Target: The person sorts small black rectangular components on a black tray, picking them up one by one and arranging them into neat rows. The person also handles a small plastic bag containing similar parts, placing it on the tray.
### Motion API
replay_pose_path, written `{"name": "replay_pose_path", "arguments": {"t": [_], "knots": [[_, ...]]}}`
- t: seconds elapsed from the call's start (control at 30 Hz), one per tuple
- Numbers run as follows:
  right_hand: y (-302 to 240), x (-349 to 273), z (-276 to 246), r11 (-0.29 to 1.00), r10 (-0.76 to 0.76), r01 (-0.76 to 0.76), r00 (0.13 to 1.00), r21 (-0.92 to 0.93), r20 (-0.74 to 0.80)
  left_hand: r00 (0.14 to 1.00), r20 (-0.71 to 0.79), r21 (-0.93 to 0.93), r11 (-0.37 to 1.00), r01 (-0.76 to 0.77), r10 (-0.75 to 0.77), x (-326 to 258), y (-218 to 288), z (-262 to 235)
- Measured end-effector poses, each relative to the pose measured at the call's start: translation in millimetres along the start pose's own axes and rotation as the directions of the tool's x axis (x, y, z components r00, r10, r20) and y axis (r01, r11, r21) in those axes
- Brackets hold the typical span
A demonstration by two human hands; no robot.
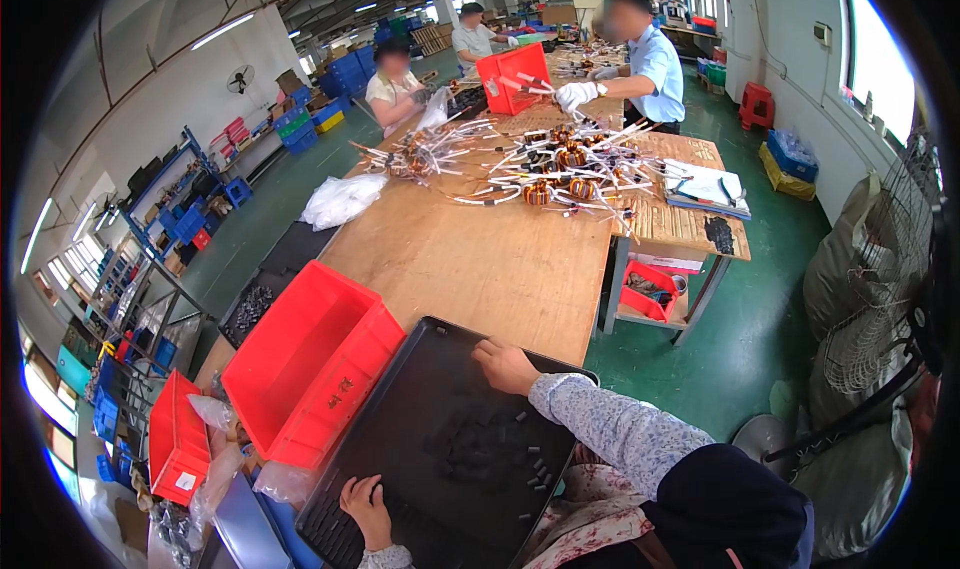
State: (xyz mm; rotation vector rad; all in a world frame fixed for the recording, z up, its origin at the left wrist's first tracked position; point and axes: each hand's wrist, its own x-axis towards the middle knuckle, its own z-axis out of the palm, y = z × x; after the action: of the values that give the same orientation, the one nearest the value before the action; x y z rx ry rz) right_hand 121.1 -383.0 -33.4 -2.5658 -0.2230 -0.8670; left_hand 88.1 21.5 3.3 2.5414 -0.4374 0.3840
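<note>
A large black tray [470, 341] lies before me on the near end of the table. Loose small black tube-like pieces [538, 465] are scattered on its right side, and a darker heap of them [480, 449] lies in the middle. At the tray's lower left my left hand [367, 514] rests by rows of black pieces [335, 529], its fingers curled close together; what they hold is too small to tell. My right hand [507, 367] reaches over the tray's far right part, fingers bent down and together, tips hidden against the black surface.
A red bin [350, 369] stands against the tray's left edge, with a smaller red bin [178, 439] beyond it. Wired copper coils [570, 174] pile up farther along the wooden table [470, 254]. A clipboard [708, 189] lies at right. Several people work at the far end.
</note>
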Motion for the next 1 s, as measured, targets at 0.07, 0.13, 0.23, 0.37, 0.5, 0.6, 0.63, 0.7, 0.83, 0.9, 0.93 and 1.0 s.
{"name": "replay_pose_path", "arguments": {"t": [0.07, 0.13, 0.23, 0.37, 0.5, 0.6, 0.63, 0.7, 0.83, 0.9, 0.93, 1.0], "knots": [[2, -2, 1, 1.0, 0.006, -0.006, 1.0, 0.004, -0.009, 1.0, -0.013, -0.015, 1.0, -0.011, 0.011, 1, 0, 3], [4, -2, 2, 1.0, 0.004, -0.004, 1.0, 0.003, -0.015, 1.0, -0.019, 0.007, 1.0, -0.017, 0.017, -3, 2, 2], [4, -3, 0, 1.0, 0.012, -0.012, 1.0, 0.003, 0.0, 1.0, -0.002, 0.008, 1.0, -0.018, 0.018, -8, 10, -3], [3, -1, -1, 1.0, 0.02, -0.02, 1.0, -0.002, 0.023, 1.0, 0.0, -0.001, 1.0, -0.006, 0.006, -12, 17, -7], [4, -2, 1, 1.0, 0.004, -0.004, 1.0, -0.002, -0.004, 0.997, 0.004, -0.056, 0.995, -0.083, 0.083, -18, 53, -6], [3, -1, 0, 1.0, 0.003, -0.003, 1.0, 0.003, -0.001, 0.983, 0.127, -0.239, 0.966, -0.1, 0.133, -23, 77, 10], [1, 0, 0, 1.0, 0.001, -0.001, 1.0, 0.008, -0.002, 0.979, 0.141, -0.286, 0.953, -0.1, 0.145, -24, 88, 18], [0, 0, -1, 1.0, -0.002, 0.002, 1.0, 0.01, -0.009, 0.964, 0.164, -0.302, 0.941, -0.151, 0.207, -27, 103, 33], [3, -2, -2, 1.0, -0.021, 0.021, 0.999, 0.006, -0.03, 0.925, 0.248, -0.288, 0.934, -0.212, 0.286, -35, 121, 47], [4, -2, -3, 1.0, -0.019, 0.019, 0.999, 0.005, -0.043, 0.923, 0.273, -0.358, 0.919, -0.166, 0.272, -36, 126, 47], [3, -2, -3, 1.0, -0.007, 0.007, 0.999, 0.003, -0.051, 0.931, 0.246, -0.367, 0.915, -0.169, 0.271, -36, 128, 45], [0, -1, -3, 1.0, 0.019, -0.02, 0.997, -0.007, -0.069, 0.945, 0.191, -0.384, 0.906, -0.177, 0.266, -37, 129, 42]]}}
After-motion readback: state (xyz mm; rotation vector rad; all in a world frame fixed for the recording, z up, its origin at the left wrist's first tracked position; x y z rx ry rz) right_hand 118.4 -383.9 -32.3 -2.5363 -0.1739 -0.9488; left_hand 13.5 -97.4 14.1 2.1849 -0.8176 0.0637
